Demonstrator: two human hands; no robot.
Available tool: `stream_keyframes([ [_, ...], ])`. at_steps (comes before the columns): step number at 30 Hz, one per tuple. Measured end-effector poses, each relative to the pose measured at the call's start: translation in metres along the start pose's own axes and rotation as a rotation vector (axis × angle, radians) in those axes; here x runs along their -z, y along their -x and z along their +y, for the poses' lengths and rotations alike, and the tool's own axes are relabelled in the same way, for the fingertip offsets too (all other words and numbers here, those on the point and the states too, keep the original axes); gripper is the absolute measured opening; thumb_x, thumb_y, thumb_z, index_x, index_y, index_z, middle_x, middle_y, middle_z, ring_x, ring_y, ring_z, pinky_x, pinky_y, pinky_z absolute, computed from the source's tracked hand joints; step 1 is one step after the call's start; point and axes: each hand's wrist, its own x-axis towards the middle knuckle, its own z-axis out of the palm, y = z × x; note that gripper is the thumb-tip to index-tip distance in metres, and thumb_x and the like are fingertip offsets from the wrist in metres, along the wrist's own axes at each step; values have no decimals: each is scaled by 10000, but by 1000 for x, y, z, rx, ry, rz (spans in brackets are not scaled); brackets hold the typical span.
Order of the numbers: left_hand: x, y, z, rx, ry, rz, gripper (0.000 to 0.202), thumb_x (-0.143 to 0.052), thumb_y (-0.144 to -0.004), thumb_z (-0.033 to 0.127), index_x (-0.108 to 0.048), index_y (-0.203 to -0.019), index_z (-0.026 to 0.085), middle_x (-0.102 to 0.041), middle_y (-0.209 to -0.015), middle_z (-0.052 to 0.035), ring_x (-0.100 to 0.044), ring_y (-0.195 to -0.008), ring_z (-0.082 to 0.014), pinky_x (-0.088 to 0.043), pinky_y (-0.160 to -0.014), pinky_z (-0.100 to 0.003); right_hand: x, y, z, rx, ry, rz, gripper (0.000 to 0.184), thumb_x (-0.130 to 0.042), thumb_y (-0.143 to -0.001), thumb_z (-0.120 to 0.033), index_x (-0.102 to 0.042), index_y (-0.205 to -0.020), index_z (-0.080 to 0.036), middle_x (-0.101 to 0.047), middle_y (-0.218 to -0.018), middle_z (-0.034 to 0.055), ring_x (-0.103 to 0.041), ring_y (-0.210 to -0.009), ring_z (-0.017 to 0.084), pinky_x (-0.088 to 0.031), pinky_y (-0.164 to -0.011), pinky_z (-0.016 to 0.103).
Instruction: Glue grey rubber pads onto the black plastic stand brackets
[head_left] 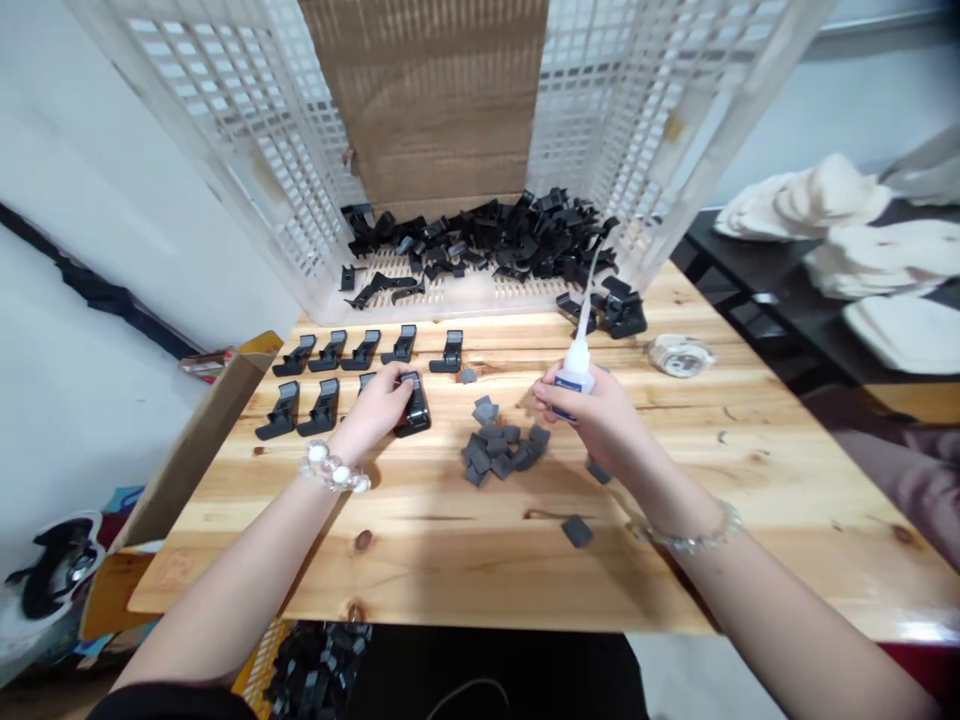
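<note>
My left hand [380,402] is closed on a black plastic part [415,410] at the end of the front row on the wooden table. More black plastic parts [363,350] stand in two rows around it, one of them partly hidden by my fingers. My right hand [600,410] grips a small white glue bottle [576,378] with a blue label, its long thin nozzle pointing up and away. Between my hands lies a loose pile of dark grey square pads [501,450]. A single grey pad [577,531] rests nearer the front edge.
A white plastic crate [465,298] lies on its side at the back, holding a heap of black parts [517,235] and cardboard [435,100]. A tape roll [680,355] sits at right. Below the table's front edge is a yellow basket [262,665] of black parts.
</note>
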Motion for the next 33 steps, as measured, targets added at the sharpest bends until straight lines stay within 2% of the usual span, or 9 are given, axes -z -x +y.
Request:
stream_keyframes([
  [5,3,-11,3,-133,-265,18,275,-467,-828,143,-554,-1087,177,-638,-1109,-96,-585,-1089,-228,-426,-989,-361,-1,-1,-2,19,-27,14,284,-781,-612,-253,-530,-720,-173,-577,-576,-26,-481,-511,94,-377,-501,248],
  [10,7,-19,16,-215,-470,-82,303,-433,-837,116,-582,-1093,176,-680,-1073,-111,-624,-1048,-255,-453,-949,-363,0,-3,-4,23,-63,13,296,-775,-598,-247,-515,-723,-178,-564,-589,-36,-508,-532,100,-377,-508,245],
  [13,6,-20,32,-258,-582,-98,271,-446,-840,141,-617,-1051,155,-679,-1064,-153,-609,-1074,-318,-430,-974,-429,0,-3,-3,1,-44,8,286,-757,-611,-261,-510,-730,-180,-558,-568,-41,-492,-513,95,-379,-512,245],
  [16,-6,-20,48,-307,-642,-107,263,-486,-837,179,-630,-1054,136,-650,-1133,-176,-552,-1153,-351,-369,-1043,-483,-1,-4,-2,-11,-39,12,278,-747,-599,-250,-509,-725,-181,-558,-576,-36,-514,-524,105,-377,-497,237],
  [20,-35,-23,58,-344,-604,-202,227,-571,-787,167,-654,-998,162,-672,-1090,-135,-566,-1139,-319,-385,-1055,-443,-3,-5,0,-20,-27,2,243,-735,-585,-217,-525,-700,-173,-562,-569,-32,-487,-482,90,-384,-482,238],
  [25,-56,-22,65,-300,-420,-224,244,-580,-770,109,-614,-1010,138,-667,-1043,-157,-569,-1149,-339,-372,-1051,-528,-3,-7,3,-22,-32,-1,222,-720,-592,-221,-532,-698,-170,-563,-556,-35,-489,-475,88,-379,-473,233],
  [28,-54,-10,76,-264,-245,-309,210,-571,-854,220,-574,-1048,141,-686,-992,-125,-655,-1012,-264,-504,-930,-450,-2,-7,2,4,-51,18,215,-712,-597,-217,-545,-723,-169,-563,-563,-46,-483,-474,82,-382,-476,231],
  [30,-50,3,85,-175,51,-437,227,-546,-901,273,-557,-1081,137,-694,-1003,-117,-685,-948,-211,-550,-859,-367,-2,-5,-1,25,-66,28,221,-703,-601,-206,-569,-772,-167,-565,-576,-57,-483,-468,76,-381,-479,228],
  [33,-46,21,91,66,663,-636,225,-602,-881,219,-571,-1086,131,-702,-1005,-105,-701,-896,-162,-560,-811,-260,-3,-1,-7,54,-144,-31,269,-724,-599,-198,-596,-833,-161,-604,-629,-47,-525,-494,79,-410,-503,229],
])
